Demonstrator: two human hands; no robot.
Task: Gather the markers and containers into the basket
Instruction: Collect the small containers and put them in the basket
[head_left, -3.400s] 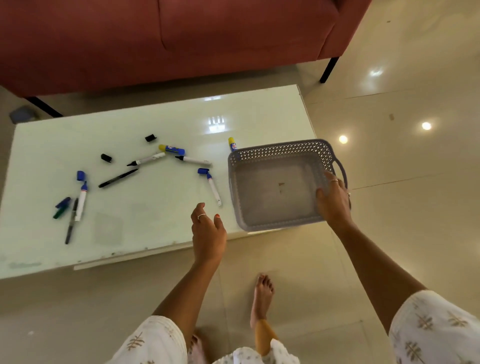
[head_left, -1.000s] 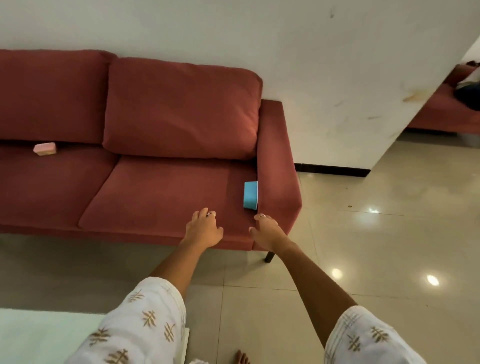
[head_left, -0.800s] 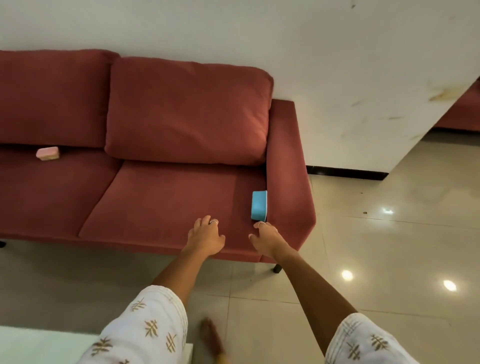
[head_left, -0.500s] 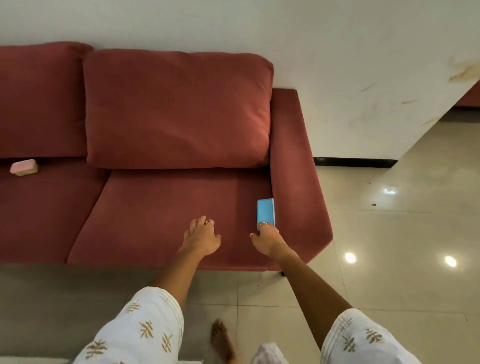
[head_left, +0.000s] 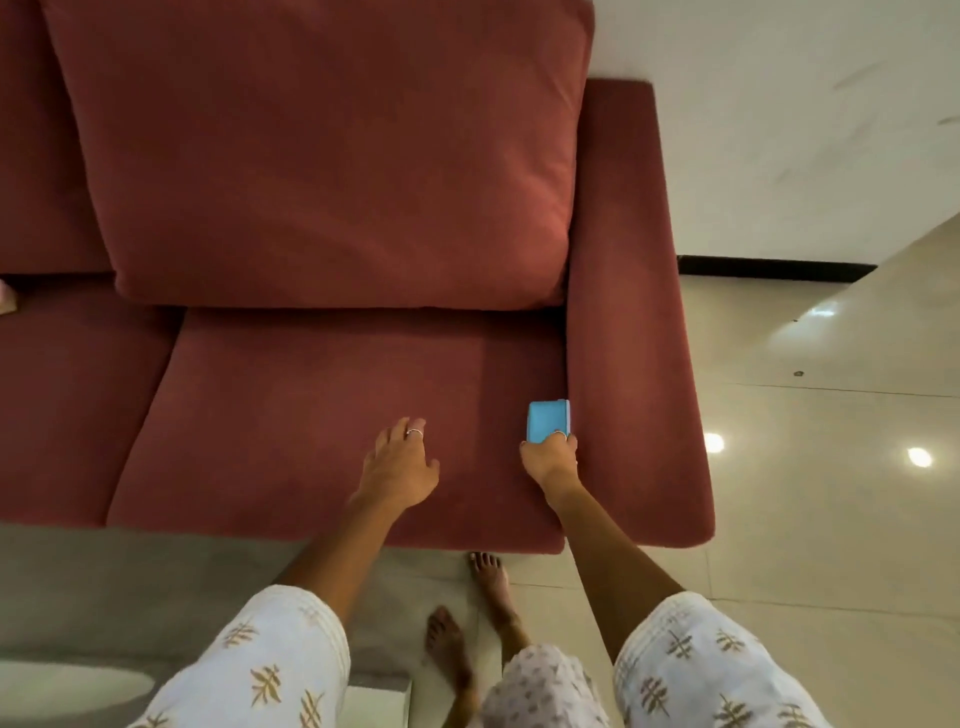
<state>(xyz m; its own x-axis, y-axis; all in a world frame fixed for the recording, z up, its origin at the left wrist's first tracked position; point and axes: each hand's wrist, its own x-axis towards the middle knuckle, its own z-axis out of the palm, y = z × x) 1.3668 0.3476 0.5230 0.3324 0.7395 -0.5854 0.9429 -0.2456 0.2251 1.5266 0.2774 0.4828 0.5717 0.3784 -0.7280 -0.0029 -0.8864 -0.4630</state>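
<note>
A: Right hand (head_left: 549, 457) entry, head view: its fingers curl over the near end of the blue container (head_left: 548, 421), gripping it. Half a second back the fingertips only touched that end; the grip has closed since.

B: Location of the container?

A: On the seat cushion (head_left: 332, 405) of the red sofa (head_left: 322, 156), at the cushion's right edge and touching the armrest (head_left: 628, 312). Not yet lifted, as far as the frame shows.

B: Left hand (head_left: 397, 467)?

A: Spread and relaxed over the cushion, holding nothing. Whether the palm touches the fabric cannot be told. A ring shows on one finger.

B: Meaning for the task?

A: Judgement: the pick of one container is under way. The basket and the markers are out of view now; they sat on the table a few seconds ago, when the person faced it. So the carry back comes next, and none of the gathering looks done.

B: Materials?

A: Container: a small rounded-corner box, smooth and probably hard plastic, with a paler rim on its right side. Sofa: matte woven upholstery, soft and padded, with a plump back cushion. Floor (head_left: 831, 519): glossy pale tiles reflecting ceiling lights. Sleeves (head_left: 275, 660): white cloth with a tan leaf print.
</note>
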